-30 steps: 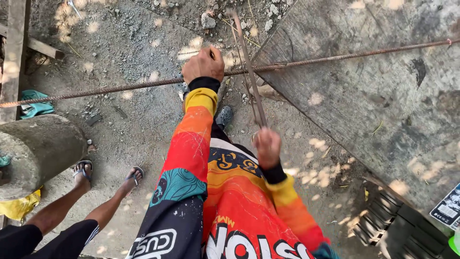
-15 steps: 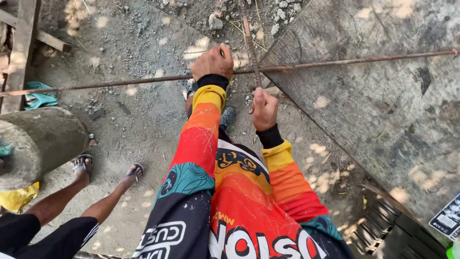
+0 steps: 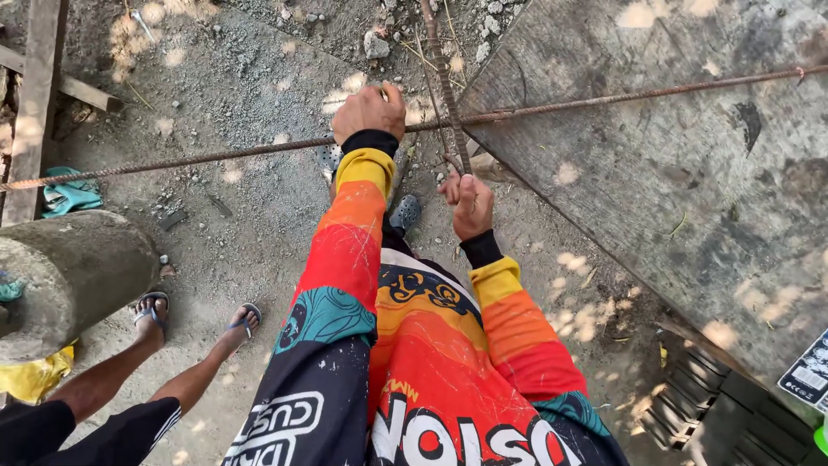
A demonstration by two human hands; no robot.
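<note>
A concrete post (image 3: 69, 276) lies at 9 o'clock, another person's sandalled feet (image 3: 194, 315) beside it. The left hand (image 3: 369, 112) is clamped on the long rebar (image 3: 604, 99) running across. At 1 o'clock, the right hand (image 3: 470, 200) grips the short rebar (image 3: 444, 78) crossing it.

Long rusty ribbed steel bar (image 3: 604, 97) spans L-R at hand height, blocks straight passage; second rusty bar (image 3: 442, 78) crosses it. Grey concrete cylinder (image 3: 69, 276) + another person's sandalled feet (image 3: 198, 318) crowd lower L. Weathered grey plywood sheet (image 3: 690, 198) fills R. Open gravel ground (image 3: 250, 95) upper L
</note>
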